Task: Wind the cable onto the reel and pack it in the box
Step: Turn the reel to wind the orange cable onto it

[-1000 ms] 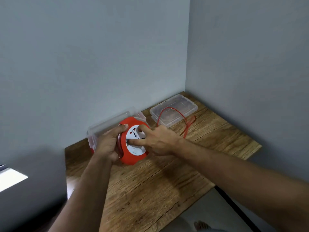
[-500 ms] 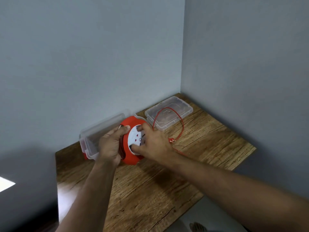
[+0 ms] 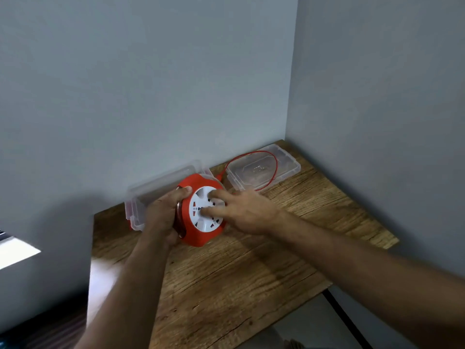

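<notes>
Winding under way: reel held on edge at the desk's back edge, a loop of cable not yet taken up.

The wooden desk (image 3: 226, 280) fills a wall corner; along its back edge stands the clear storage box (image 3: 161, 187), with its lid (image 3: 264, 170) flat near the back right corner. The red cable reel (image 3: 201, 212) is just in front of the box, its white socket face turned toward the right hand. The left hand (image 3: 163, 215) grips the reel's rim, thumb curled over the top. The right hand (image 3: 241, 212) is nearer the face, with fingers extended and tips pressed on it, holding nothing. The thin red cable (image 3: 273, 170) loops right of the reel over the lid, so I judge the slack must feed in from the right.
</notes>
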